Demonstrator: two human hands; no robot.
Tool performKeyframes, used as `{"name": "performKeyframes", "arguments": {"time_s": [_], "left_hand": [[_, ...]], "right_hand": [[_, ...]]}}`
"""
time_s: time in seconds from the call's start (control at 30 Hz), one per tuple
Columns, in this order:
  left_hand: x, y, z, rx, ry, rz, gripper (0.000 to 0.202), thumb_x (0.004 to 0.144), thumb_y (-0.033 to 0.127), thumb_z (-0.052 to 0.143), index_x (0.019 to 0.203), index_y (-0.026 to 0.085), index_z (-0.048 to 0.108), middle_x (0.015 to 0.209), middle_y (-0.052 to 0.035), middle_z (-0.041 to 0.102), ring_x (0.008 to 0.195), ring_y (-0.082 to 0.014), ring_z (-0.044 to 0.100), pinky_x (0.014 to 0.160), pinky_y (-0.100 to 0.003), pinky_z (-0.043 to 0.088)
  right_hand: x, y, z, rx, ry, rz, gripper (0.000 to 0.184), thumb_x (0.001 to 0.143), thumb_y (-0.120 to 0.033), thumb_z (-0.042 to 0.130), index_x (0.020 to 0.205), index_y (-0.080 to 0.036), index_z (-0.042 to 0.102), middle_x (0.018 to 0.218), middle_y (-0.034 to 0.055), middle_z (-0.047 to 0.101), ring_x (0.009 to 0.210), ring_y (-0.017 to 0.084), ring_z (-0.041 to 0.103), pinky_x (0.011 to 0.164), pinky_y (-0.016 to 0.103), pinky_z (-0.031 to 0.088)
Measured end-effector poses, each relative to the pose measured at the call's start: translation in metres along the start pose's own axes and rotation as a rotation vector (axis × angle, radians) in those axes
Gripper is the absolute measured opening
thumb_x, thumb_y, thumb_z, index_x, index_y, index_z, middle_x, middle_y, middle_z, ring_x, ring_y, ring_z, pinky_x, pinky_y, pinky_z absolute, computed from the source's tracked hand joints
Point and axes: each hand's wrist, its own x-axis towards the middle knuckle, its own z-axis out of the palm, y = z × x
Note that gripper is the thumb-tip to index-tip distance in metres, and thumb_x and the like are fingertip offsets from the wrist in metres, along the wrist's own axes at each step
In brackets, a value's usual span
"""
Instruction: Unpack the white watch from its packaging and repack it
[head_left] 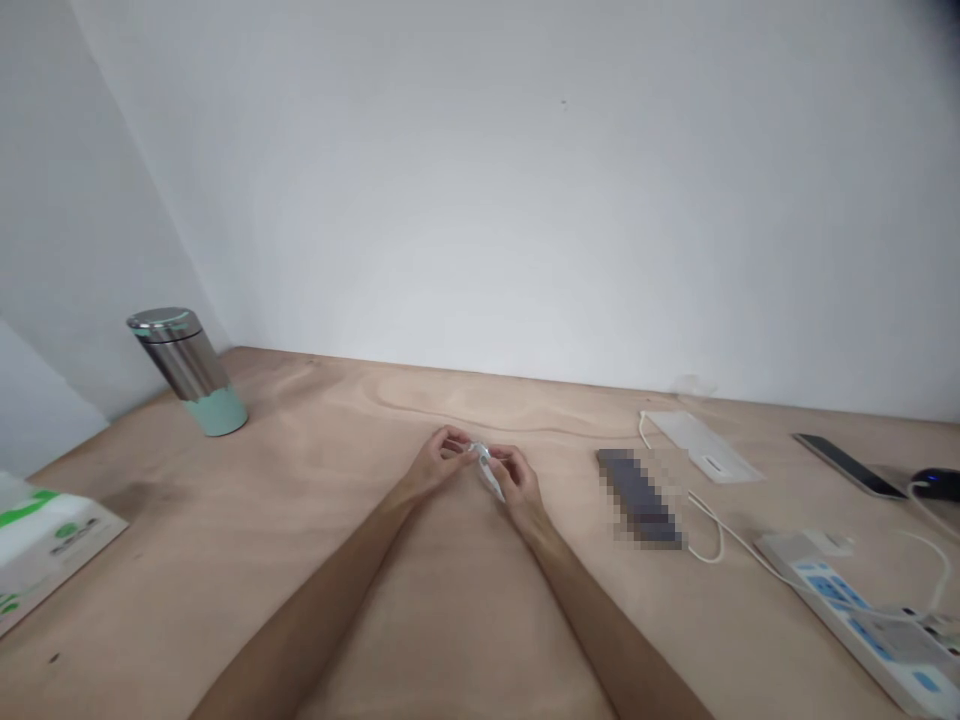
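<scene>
Just above the middle of the wooden table, both of my hands are close together on a small, narrow whitish object (490, 478) with a shiny, clear-looking upper end. What kind of thing it is, I cannot make out. My left hand (439, 462) pinches the upper end between thumb and fingers. From the other side, my right hand (519, 480) is closed on it, the thumb lying along its face. Part of the object hides behind the fingers. A phone-shaped dark item (641, 500), blurred into blocks, lies to the right of my right hand.
A steel and mint-green flask (191, 370) stands at the back left, with a tissue pack (56, 550) nearer. Rightward lie a clear flat sleeve (705, 447), a dark phone (847, 465), white cables (739, 540) and a power strip (862, 620). A wall (480, 200) borders the table (450, 620).
</scene>
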Motion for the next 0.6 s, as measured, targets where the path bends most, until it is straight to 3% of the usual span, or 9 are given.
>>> {"name": "performKeyframes", "arguments": {"time_s": [0.1, 0.33, 0.6], "left_hand": [[0.001, -0.005, 0.006, -0.021, 0.048, -0.002, 0.039, 0.070, 0.046, 0.071, 0.088, 0.017, 0.053, 0.092, -0.0054, 0.063, 0.081, -0.0168, 0.060, 0.070, -0.028, 0.048], [0.002, -0.011, 0.009, 0.016, 0.002, 0.042, 0.033, 0.072, 0.045, 0.068, 0.069, 0.016, 0.051, 0.069, 0.0016, 0.057, 0.066, -0.0120, 0.054, 0.061, -0.023, 0.042], [0.003, -0.009, 0.004, -0.112, -0.037, 0.014, 0.017, 0.069, 0.032, 0.068, 0.068, 0.015, 0.066, 0.080, -0.0041, 0.068, 0.077, -0.0169, 0.061, 0.074, -0.028, 0.046]], "right_hand": [[0.003, 0.002, -0.003, 0.097, -0.003, 0.020, 0.032, 0.079, -0.048, 0.061, 0.095, -0.020, 0.065, 0.089, 0.0030, 0.066, 0.081, 0.019, 0.059, 0.072, 0.028, 0.046], [0.008, 0.017, -0.005, 0.272, 0.052, 0.155, 0.030, 0.072, -0.044, 0.069, 0.090, -0.020, 0.069, 0.082, 0.0010, 0.068, 0.071, 0.016, 0.058, 0.064, 0.024, 0.043], [0.013, 0.022, -0.005, 0.345, 0.163, 0.247, 0.033, 0.068, -0.046, 0.072, 0.085, -0.018, 0.068, 0.076, 0.0015, 0.069, 0.064, 0.015, 0.059, 0.060, 0.024, 0.044]]}}
